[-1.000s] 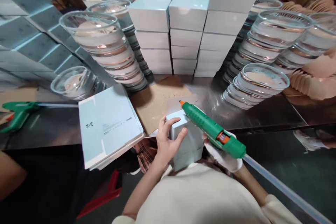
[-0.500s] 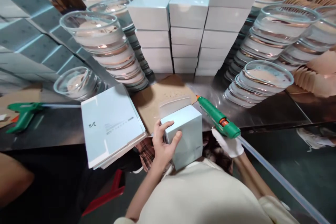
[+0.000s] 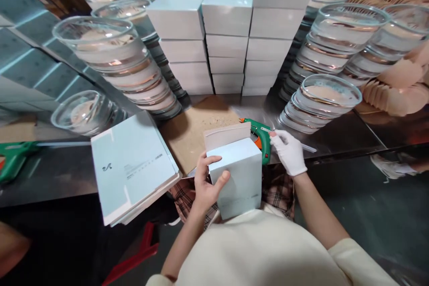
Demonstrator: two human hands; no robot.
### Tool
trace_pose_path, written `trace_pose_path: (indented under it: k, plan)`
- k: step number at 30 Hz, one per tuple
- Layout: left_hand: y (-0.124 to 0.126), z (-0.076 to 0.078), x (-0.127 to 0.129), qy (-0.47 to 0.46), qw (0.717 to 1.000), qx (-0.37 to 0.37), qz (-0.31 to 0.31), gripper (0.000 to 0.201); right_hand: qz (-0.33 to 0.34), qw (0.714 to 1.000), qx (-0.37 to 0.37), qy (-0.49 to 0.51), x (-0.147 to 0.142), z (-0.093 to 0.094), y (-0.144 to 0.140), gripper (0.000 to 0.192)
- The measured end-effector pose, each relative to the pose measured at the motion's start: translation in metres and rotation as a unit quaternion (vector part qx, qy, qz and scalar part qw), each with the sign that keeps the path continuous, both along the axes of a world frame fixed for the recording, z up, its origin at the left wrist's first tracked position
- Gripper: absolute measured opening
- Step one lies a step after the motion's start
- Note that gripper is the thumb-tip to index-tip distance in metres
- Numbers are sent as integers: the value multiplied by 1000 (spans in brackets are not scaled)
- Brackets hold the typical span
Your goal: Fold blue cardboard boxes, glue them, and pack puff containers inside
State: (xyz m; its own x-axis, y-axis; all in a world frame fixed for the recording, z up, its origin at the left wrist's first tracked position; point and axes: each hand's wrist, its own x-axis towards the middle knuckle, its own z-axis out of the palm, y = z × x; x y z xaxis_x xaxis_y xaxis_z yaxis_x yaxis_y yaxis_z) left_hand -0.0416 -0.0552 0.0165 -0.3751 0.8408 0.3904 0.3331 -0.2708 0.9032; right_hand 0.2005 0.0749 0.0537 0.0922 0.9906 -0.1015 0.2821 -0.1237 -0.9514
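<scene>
My left hand grips the left side of a pale blue box held upright against my body, its top flap standing open. My right hand, in a white glove, rests on a green glue gun that lies on the metal table just behind the box. The gun's clear glue stick pokes out to the right. A brown cardboard mat lies on the table behind the box.
A stack of flat blue box blanks overhangs the table edge at left. Piles of closed blue boxes stand at the back, flanked by stacks of glass dishes. A second green glue gun lies far left.
My right hand has brought the glue gun down from above the box and laid it on the table. The box's flap now stands open.
</scene>
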Motion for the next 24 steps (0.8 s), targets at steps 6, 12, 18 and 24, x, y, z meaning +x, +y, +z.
trace_pose_path:
  k: [6,12,18,24]
  plan:
    - [7,-7,12,-69,996,6,-47,47,253,943,-95,196,-33,13,2,59]
    - [15,-15,6,-185,980,52,-52,74,465,873,46,140,-4,15,-2,85]
    - [12,-12,-4,-90,994,13,-64,45,515,825,231,-22,-17,27,-6,26]
    - [8,4,-14,-107,992,57,21,34,342,925,161,30,-3,4,-19,62]
